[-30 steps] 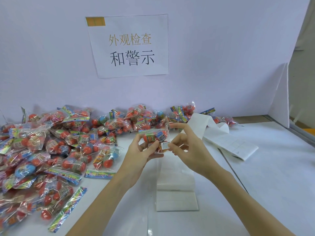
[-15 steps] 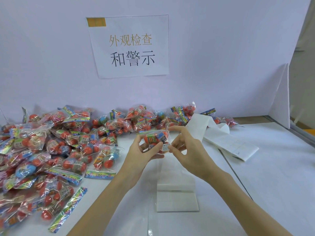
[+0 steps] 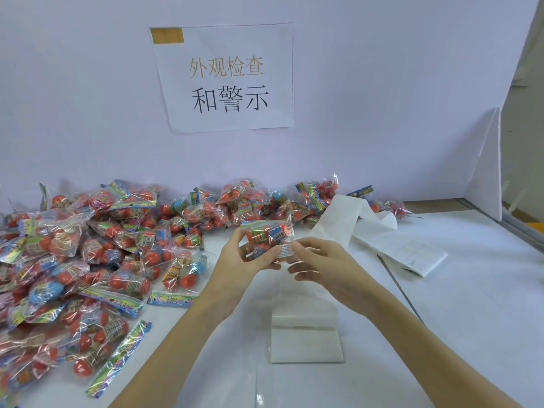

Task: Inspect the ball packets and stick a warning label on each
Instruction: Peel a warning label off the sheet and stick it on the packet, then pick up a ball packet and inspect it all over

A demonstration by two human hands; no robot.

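Your left hand (image 3: 235,262) grips the ball packet (image 3: 267,235); your right hand (image 3: 319,265) pinches the warning label (image 3: 286,250) against it.

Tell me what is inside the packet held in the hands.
The clear packet holds orange-red balls and at least one blue-wrapped one, below a colourful header strip. The left hand and the white warning label cover its lower part, so the count is unclear.
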